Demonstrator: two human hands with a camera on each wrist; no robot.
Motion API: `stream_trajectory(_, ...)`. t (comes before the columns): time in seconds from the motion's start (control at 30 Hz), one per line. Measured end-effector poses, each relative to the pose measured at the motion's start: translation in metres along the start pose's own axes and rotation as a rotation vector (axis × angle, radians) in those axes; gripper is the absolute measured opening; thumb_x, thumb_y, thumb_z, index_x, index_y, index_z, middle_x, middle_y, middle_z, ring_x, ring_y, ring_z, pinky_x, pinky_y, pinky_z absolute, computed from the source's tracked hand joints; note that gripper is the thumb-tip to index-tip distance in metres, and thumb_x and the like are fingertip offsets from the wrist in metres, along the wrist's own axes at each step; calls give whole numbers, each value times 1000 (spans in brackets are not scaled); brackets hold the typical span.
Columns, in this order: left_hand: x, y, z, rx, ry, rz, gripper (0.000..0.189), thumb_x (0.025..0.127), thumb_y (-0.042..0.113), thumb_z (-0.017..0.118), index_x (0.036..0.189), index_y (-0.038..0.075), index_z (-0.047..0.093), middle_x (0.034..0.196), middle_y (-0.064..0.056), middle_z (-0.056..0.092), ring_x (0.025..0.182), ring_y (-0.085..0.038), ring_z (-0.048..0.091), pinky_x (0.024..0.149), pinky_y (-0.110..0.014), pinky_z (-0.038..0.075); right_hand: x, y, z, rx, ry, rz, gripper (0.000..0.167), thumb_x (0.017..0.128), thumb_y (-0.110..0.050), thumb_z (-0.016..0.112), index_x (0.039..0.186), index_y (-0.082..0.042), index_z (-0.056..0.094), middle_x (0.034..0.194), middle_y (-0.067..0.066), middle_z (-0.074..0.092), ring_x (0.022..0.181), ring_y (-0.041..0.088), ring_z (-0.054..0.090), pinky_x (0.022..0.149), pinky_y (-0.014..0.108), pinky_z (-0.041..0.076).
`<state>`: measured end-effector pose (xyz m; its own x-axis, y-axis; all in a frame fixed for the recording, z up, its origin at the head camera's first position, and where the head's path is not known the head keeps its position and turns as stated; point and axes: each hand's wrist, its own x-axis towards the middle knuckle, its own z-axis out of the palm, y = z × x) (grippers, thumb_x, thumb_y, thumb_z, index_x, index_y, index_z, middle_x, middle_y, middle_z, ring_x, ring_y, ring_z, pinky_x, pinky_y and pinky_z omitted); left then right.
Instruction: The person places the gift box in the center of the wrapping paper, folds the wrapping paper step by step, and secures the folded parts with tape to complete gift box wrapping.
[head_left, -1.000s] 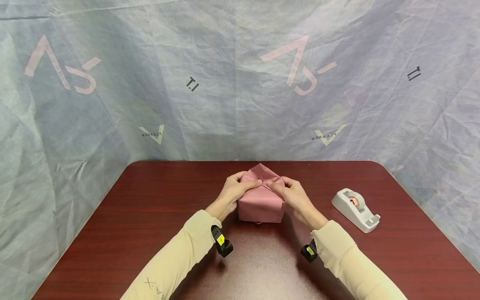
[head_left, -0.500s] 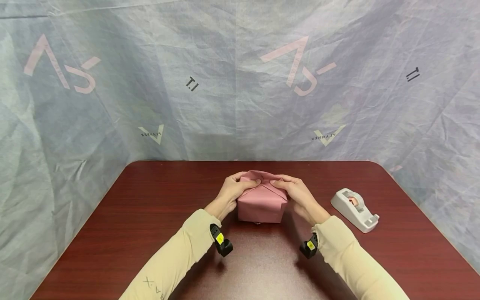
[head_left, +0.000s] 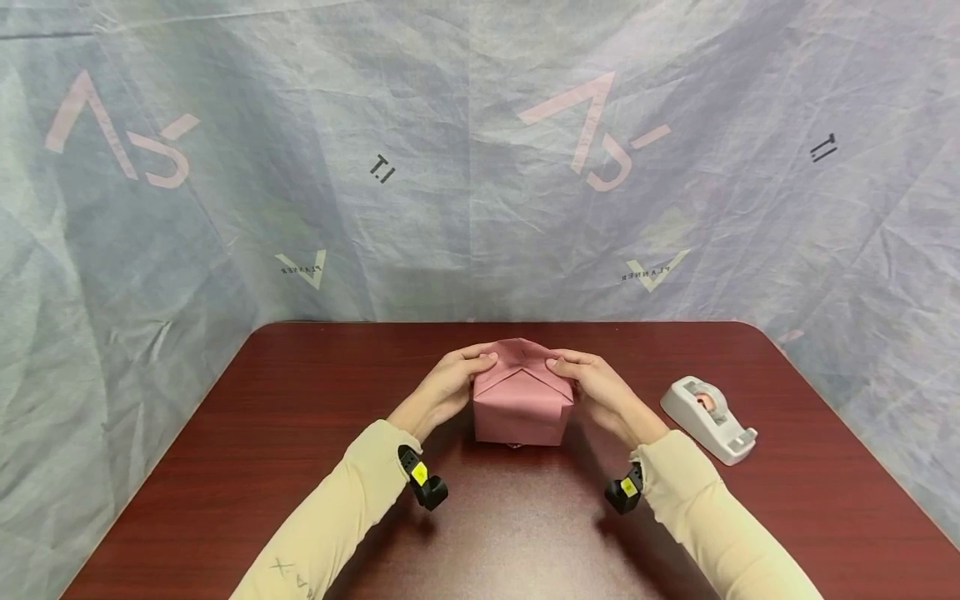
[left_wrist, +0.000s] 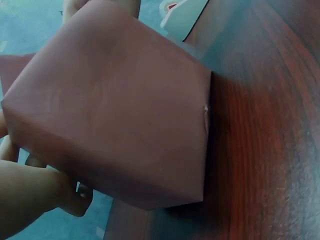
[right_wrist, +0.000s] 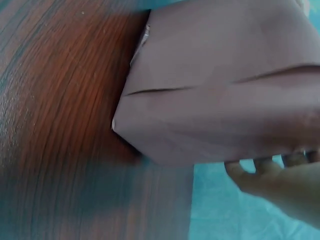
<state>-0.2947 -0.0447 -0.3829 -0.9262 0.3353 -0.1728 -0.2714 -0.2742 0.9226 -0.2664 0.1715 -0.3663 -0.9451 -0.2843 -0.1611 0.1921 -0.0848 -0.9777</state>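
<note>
A box wrapped in pink paper (head_left: 522,417) stands on the table in the head view, a folded paper flap (head_left: 521,352) rising at its top. My left hand (head_left: 447,382) holds the box's upper left side, thumb over the top edge. On the opposite side, my right hand (head_left: 595,385) grips the upper right edge the same way. Close up in the left wrist view, the wrapped box (left_wrist: 115,110) has smooth paper, with fingers along its lower left side. The right wrist view shows a slit-like paper fold on the box (right_wrist: 200,55). Fingertips behind the box are partly hidden.
A white tape dispenser (head_left: 708,419) stands to the right of my right hand on the dark red wooden table (head_left: 300,417). Behind the table hangs a grey printed cloth (head_left: 472,167). Each wrist wears a black strap camera, such as the left camera (head_left: 427,483).
Both thumbs have moved apart from the top's middle toward the box's side edges. The pointed flap has dropped lower, and the left forearm has shifted left. The box stays in place.
</note>
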Motion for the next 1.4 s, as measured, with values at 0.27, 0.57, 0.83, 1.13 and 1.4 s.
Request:
stream_trajectory(0.27,-3,4,-10,90,-90,-25,43,91,13,55,133,9,48,93,5,62,78,-6,59,70,-25,48,0,-2,-7,28,-89,-28,41,92,-8,48,132,-1,46,112,-5,62,102,5,58,85,22,46)
stream_trajectory(0.57,-4,5,-19,184,-179,52,40,94,12,49,133,6,47,108,5,62,92,-6,57,84,-29,44,-3,-5,-8,-72,-93,-57,41,92,-9,48,133,-5,47,122,-5,60,113,3,52,91,20,41)
stream_trajectory(0.83,-5,6,-14,467,-170,303,31,91,10,53,122,10,60,123,-4,60,119,-10,49,101,-32,34,-4,-8,-11,-133,-96,-75,41,91,-10,48,133,-8,48,124,-4,60,112,4,53,89,21,41)
stream_trajectory(1.13,-11,7,-12,783,-98,656,23,88,7,59,107,14,70,107,-2,68,111,-13,57,95,-31,43,-6,-7,-10,-385,-46,-293,34,88,-3,53,121,-1,58,125,14,57,110,3,55,92,25,44)
stream_trajectory(1.4,-15,10,-10,959,-2,804,27,82,3,64,102,19,73,100,-2,70,108,-20,59,88,-34,48,-8,-7,-10,-600,1,-433,34,86,4,52,115,-8,65,117,9,63,112,10,55,93,38,44)
